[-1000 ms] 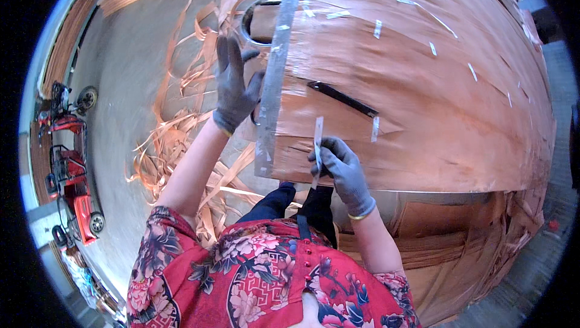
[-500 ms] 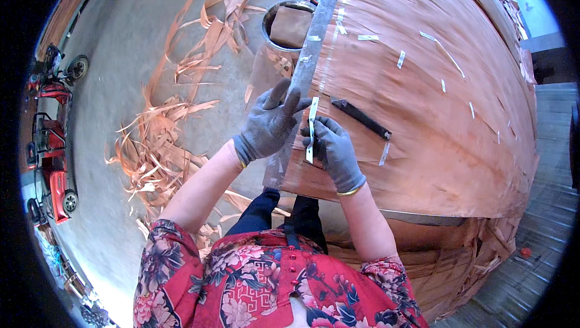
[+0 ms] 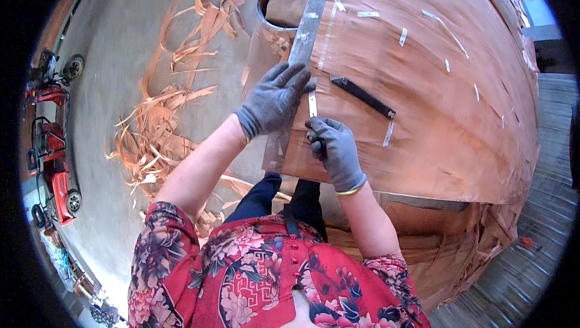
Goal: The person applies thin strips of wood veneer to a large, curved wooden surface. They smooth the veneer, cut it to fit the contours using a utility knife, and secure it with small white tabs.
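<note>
Both my hands wear grey work gloves and are over the near left edge of a reddish-brown stack of wood veneer sheets [image 3: 423, 147]. A white strip of tape [image 3: 312, 104] lies between them at the sheet's edge. With its fingers stretched out, my left hand [image 3: 275, 99] touches the upper end of that strip beside a long grey metal straightedge [image 3: 311, 23]. The curled fingers of my right hand [image 3: 336, 151] pinch the strip's lower end. To the right of my hands lies a long black bar-shaped tool [image 3: 362, 97], a tape piece [image 3: 388, 134] at its near end.
Several short white tape pieces [image 3: 403, 37] dot the veneer. Past the left edge, a round metal basin [image 3: 261, 11] holds a brown block [image 3: 287, 5]. Curled veneer offcuts [image 3: 160, 141] litter the concrete floor [image 3: 106, 116]. Red wheeled machines [image 3: 57, 174] stand far left.
My right hand has drawn down along the tape strip to its lower end. My left hand has come down flatter, its fingers now over the strip's upper end. The view has shifted slightly.
</note>
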{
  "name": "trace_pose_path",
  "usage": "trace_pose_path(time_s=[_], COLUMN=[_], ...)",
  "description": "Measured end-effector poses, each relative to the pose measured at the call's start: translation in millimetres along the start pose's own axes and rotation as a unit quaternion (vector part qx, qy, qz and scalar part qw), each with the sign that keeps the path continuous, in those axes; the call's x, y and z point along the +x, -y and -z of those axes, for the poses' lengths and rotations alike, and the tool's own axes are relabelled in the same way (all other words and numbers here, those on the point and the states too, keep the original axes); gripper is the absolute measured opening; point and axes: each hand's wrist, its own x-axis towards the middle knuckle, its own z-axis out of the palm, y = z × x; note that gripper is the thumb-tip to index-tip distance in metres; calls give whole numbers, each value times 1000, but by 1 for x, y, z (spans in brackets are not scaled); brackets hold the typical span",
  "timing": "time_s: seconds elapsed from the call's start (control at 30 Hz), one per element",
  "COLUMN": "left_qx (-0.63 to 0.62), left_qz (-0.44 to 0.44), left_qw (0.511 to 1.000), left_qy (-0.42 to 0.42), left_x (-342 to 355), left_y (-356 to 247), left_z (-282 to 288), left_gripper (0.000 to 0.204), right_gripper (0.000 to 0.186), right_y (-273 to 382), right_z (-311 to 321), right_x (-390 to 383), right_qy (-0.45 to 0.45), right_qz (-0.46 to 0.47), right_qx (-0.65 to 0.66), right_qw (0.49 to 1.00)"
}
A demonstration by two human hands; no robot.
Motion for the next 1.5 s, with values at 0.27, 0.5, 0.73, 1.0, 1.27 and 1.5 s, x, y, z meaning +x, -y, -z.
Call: trace_pose_path(time_s=[0.27, 0.5, 0.73, 1.0, 1.27, 1.5], left_qx=[-23, -24, -47, -67, -71, -53], left_qz=[10, 47, 50, 59, 91, 108], left_qw=[1000, 997, 992, 992, 988, 984], left_qy=[-1, 63, 107, 84, 98, 134], left_x=[8, 3, 3, -2, 0, 1], left_y=[-8, -15, -19, -23, -27, -29], left_z=[8, 7, 16, 15, 19, 18], left_gripper=[61, 76, 74, 76, 85, 89], right_gripper=[24, 27, 27, 25, 25, 31], right_y=[-34, -41, -47, -45, -48, -59], right_z=[-10, -13, -15, -16, -16, 2], right_x=[-18, -11, -7, -8, -6, -47], right_qy=[-65, -82, -96, -98, -103, -56], right_qz=[-6, 18, 32, 26, 28, 86], right_qx=[-63, -97, -96, -104, -106, -272], right_qw=[996, 992, 990, 989, 989, 957])
